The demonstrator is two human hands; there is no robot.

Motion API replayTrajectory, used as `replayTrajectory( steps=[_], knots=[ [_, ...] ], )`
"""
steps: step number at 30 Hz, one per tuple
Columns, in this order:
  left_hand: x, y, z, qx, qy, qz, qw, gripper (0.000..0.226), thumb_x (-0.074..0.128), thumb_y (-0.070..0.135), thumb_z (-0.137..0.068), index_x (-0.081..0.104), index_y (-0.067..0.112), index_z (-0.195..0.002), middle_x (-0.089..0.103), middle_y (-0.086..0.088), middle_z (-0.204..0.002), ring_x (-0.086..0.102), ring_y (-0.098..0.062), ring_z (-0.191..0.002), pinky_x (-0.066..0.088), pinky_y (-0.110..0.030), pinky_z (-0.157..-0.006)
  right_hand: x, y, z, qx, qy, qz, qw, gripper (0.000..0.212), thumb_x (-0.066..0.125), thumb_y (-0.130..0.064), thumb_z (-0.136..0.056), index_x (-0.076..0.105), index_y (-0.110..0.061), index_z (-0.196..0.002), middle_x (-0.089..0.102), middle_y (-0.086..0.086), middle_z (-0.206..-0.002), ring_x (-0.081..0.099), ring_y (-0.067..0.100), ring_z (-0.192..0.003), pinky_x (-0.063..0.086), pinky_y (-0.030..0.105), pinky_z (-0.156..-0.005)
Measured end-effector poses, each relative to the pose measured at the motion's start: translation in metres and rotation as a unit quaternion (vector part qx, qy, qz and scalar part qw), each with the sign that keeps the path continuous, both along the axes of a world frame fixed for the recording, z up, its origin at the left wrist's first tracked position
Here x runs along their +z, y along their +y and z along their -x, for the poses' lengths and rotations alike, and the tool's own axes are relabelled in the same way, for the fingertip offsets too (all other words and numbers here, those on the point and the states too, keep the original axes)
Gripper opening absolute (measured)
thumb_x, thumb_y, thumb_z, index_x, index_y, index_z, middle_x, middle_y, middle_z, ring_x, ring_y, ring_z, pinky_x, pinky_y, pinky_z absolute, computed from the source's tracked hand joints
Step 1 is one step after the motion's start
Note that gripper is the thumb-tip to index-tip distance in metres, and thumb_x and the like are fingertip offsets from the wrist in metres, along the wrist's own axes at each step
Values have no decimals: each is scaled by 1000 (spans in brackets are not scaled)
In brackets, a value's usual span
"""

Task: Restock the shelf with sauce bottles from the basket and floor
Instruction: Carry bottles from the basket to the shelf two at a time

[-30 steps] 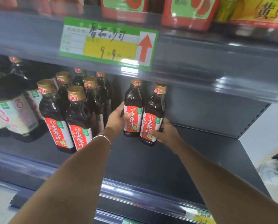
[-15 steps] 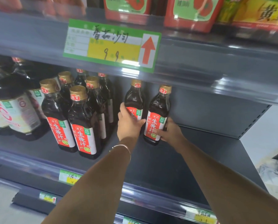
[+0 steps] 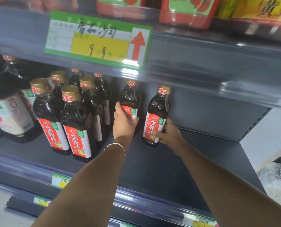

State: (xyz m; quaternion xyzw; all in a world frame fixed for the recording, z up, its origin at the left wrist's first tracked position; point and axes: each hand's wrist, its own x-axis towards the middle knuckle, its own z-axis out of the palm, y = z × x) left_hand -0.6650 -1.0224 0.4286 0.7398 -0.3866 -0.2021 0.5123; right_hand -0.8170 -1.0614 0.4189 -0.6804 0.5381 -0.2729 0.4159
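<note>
Since a second ago the two bottles you hold have parted: they stood touching, and now a gap shows between them. Your left hand has slid round the front of its label. The shelf (image 3: 152, 169) is dark, with bare deck along its front edge and toward its right end. Toward the left end stands the stocked row (image 3: 74, 115) of sauce bottles, upright, gold caps up, red labels forward. The left bottle (image 3: 130, 97) is upright near the back edge, just beside that row, its base hidden by your hand. The right bottle (image 3: 158, 110) is upright and apart from it, its base apparently on the deck. Your left hand (image 3: 124, 124) wraps the left bottle's lower body. Your right hand (image 3: 169, 133) grips the right bottle low, thumb across the label. A thin bangle (image 3: 118, 145) sits on the left wrist. Step in hand: seating and spacing this pair. Next, likely: release both, confirm they stand, then fetch more from the basket or floor, neither in view.
</note>
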Motion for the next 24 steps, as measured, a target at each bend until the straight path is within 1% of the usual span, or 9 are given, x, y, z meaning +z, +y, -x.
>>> replayTrajectory(
  steps=[3, 5, 7, 8, 10, 12, 16, 20, 24],
  knots=[
    [1, 5, -2, -14, 32, 10, 999, 99, 74, 16, -77, 7, 22, -149, 36, -11, -145, 43, -30, -131, 36, -41, -105, 4, 2, 1, 17, -4, -15, 1000, 46, 72, -11, -81, 45, -10, -119, 63, 10, -120, 62, 26, -109, 54, 47, -91],
    [0, 12, -5, -18, 54, 13, 998, 97, 73, 16, -79, 6, 21, -149, 34, -11, -147, 40, -29, -134, 33, -41, -108, 7, 7, 1, 36, -7, -34, 999, 47, 72, -10, -81, 45, -11, -120, 62, 8, -119, 62, 25, -109, 56, 44, -88],
    [-4, 26, -8, -12, 38, -2, 999, 80, 63, 18, -87, 13, 17, -148, 35, -11, -148, 40, -29, -133, 34, -39, -106, 8, 15, -3, 52, -6, -46, 998, 46, 72, -9, -81, 46, -12, -120, 62, 5, -116, 62, 23, -109, 56, 42, -87],
    [-7, 34, -9, -9, 13, -12, 1000, 67, 57, 20, -90, 20, 15, -146, 39, -12, -145, 43, -29, -130, 36, -39, -104, 9, 20, -6, 56, -5, -47, 997, 46, 71, -9, -81, 46, -12, -119, 62, 4, -115, 61, 23, -109, 56, 43, -87],
    [-13, 50, -12, -9, -41, -33, 999, 44, 48, 17, -94, 37, 11, -136, 51, -14, -131, 51, -32, -120, 41, -38, -96, 9, 28, -14, 57, -2, -45, 997, 47, 71, -8, -81, 46, -12, -120, 62, 6, -118, 61, 23, -111, 56, 44, -89],
    [-17, 63, -17, -19, -82, -63, 994, 34, 44, 10, -93, 47, 9, -127, 58, -16, -120, 55, -36, -110, 45, -41, -91, 10, 34, -23, 57, 3, -43, 997, 48, 72, -9, -81, 46, -13, -121, 61, 6, -122, 60, 23, -113, 55, 46, -91],
    [-17, 84, -26, -46, -131, -103, 985, 31, 40, 9, -92, 52, 10, -121, 63, -18, -112, 59, -39, -101, 50, -43, -85, 11, 46, -40, 54, 8, -46, 997, 51, 73, -11, -80, 45, -15, -122, 62, 7, -124, 59, 23, -114, 51, 48, -97],
    [-16, 99, -32, -75, -153, -106, 980, 33, 40, 11, -94, 49, 8, -126, 66, -19, -107, 60, -39, -100, 48, -41, -82, 11, 60, -58, 64, 6, -43, 997, 53, 72, -10, -81, 45, -14, -126, 60, 8, -127, 58, 24, -116, 49, 48, -99],
    [-9, 108, -35, -117, -165, -112, 973, 41, 38, 18, -98, 39, 9, -138, 59, -15, -127, 57, -33, -113, 45, -37, -92, 12, 68, -75, 55, 15, -20, 998, 50, 69, -10, -84, 41, -10, -125, 59, 8, -127, 59, 25, -116, 51, 45, -97]
  ],
)
